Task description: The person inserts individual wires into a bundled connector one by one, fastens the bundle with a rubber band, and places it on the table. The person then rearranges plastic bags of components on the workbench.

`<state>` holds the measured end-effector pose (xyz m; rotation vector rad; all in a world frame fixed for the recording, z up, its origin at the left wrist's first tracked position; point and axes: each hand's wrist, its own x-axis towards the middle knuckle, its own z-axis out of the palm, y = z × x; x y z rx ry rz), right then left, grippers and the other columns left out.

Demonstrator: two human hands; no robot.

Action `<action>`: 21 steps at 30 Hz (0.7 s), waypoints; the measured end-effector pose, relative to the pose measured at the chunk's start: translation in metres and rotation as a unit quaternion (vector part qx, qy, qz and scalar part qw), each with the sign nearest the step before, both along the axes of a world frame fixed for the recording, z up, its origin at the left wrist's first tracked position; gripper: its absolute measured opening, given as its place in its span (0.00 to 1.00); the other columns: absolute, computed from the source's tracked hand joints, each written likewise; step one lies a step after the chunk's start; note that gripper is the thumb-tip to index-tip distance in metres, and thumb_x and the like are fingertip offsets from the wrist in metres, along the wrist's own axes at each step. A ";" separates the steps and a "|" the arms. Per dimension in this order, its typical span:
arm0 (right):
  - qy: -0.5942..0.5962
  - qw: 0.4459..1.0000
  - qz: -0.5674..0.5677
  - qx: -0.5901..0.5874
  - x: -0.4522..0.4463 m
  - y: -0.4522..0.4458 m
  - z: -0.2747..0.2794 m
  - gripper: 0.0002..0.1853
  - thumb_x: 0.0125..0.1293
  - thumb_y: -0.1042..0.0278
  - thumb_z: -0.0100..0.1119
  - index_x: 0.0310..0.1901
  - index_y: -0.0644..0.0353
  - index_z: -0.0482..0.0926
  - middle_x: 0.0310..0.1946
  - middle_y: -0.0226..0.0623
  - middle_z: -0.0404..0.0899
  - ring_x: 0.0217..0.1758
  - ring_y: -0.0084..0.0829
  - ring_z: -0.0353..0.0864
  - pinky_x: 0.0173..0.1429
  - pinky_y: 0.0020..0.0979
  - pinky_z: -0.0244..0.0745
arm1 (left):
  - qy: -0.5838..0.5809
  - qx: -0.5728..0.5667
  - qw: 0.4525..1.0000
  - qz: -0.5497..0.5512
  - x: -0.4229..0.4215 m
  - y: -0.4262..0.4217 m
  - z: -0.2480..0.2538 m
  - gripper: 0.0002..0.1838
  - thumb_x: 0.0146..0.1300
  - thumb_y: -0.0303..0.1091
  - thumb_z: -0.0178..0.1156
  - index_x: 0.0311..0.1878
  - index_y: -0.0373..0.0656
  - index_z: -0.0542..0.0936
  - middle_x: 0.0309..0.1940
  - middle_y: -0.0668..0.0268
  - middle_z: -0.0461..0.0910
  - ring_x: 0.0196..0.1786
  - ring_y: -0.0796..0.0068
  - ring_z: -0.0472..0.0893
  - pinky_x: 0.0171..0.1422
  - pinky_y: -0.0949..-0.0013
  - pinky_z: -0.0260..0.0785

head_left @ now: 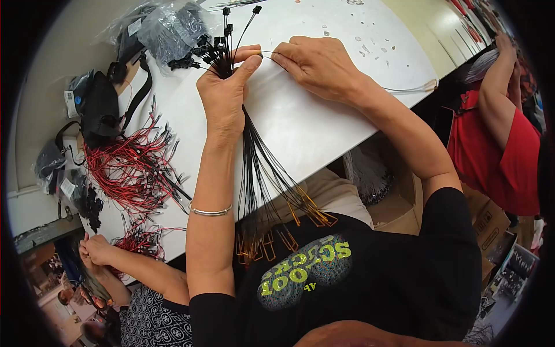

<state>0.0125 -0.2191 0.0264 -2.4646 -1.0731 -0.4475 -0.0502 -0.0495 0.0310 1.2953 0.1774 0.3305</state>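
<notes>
My left hand (224, 98) is closed round a bundle of thin black cables (254, 147). Small black connectors (219, 43) fan out above the fist, and orange-tipped ends (309, 214) hang over my lap. The thumb and forefinger of this hand also pinch the end of a thin wire, where a small dark part shows. My right hand (318, 65), closed in a pinch, grips the wire close by; its fingertips partly hide it. A pale cable (404, 89) with a light-coloured end trails behind my right wrist over the table edge.
On the white table (324, 115) lie a heap of red and black wires (130, 168), clear plastic bags of dark parts (167, 32) and a black bag (101, 110). Small scraps (364, 49) are scattered at the back. Co-workers' arms (144, 266) and a red garment (485, 150) flank me.
</notes>
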 end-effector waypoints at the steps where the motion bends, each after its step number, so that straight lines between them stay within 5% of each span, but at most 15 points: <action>1: -0.001 1.000 -0.002 0.002 -0.001 0.000 0.001 0.13 0.71 0.56 0.50 0.38 0.53 0.82 0.25 0.30 0.76 0.23 0.30 0.72 0.30 0.29 0.66 | 0.009 0.000 1.000 -0.001 0.000 0.001 -0.001 0.04 0.54 0.24 0.69 0.33 0.41 0.86 0.37 0.67 0.86 0.16 0.92 0.60 0.19 0.86 0.48; 5: -0.003 1.000 -0.008 0.008 -0.002 0.000 0.003 0.11 0.70 0.59 0.53 0.38 0.53 0.82 0.26 0.29 0.77 0.22 0.26 0.70 0.29 0.26 0.65 | 0.036 -0.003 0.999 -0.005 0.001 0.006 -0.003 0.04 0.54 0.24 0.70 0.34 0.40 0.86 0.32 0.67 0.86 0.16 0.92 0.59 0.19 0.86 0.48; 9: 0.148 0.944 0.125 0.267 0.007 0.004 -0.001 0.07 0.67 0.65 0.58 0.39 0.56 0.83 0.28 0.27 0.78 0.23 0.20 0.67 0.29 0.23 0.64 | 0.055 -0.035 0.997 -0.041 0.001 0.010 -0.002 0.04 0.54 0.25 0.70 0.34 0.39 0.86 0.28 0.68 0.85 0.16 0.91 0.58 0.19 0.85 0.47; 15: 0.088 0.954 0.136 0.252 0.010 0.008 -0.003 0.06 0.66 0.68 0.60 0.39 0.60 0.82 0.28 0.26 0.78 0.25 0.17 0.64 0.29 0.19 0.61 | 0.055 -0.036 0.997 -0.048 0.001 0.011 -0.003 0.05 0.54 0.26 0.69 0.34 0.37 0.86 0.28 0.67 0.85 0.16 0.91 0.57 0.18 0.86 0.46; 21: 0.179 0.942 0.091 0.269 0.008 0.007 -0.003 0.07 0.68 0.66 0.59 0.38 0.60 0.81 0.27 0.25 0.75 0.24 0.16 0.63 0.28 0.18 0.58 | 0.059 -0.041 0.996 -0.058 0.003 0.011 0.000 0.05 0.56 0.25 0.68 0.36 0.36 0.85 0.28 0.67 0.85 0.16 0.92 0.56 0.17 0.86 0.45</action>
